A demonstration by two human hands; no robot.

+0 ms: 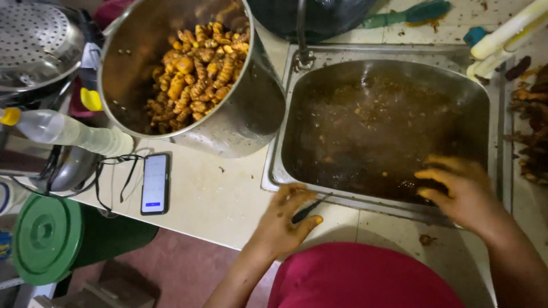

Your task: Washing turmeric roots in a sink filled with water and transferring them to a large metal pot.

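- Left hand (282, 219) is resting on the pale surface (222, 199), its grip clamped on a small dark-handled knife (310, 209).
- Right hand (462, 191) is hovering, fingers apart, over the murky steel sink (388, 125).

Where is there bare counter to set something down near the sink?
Bare counter lies between the phone, the pot and the sink; the left hand, holding a knife, borders it. A smaller patch fronts the sink. Far left is crowded: bottle, cables.
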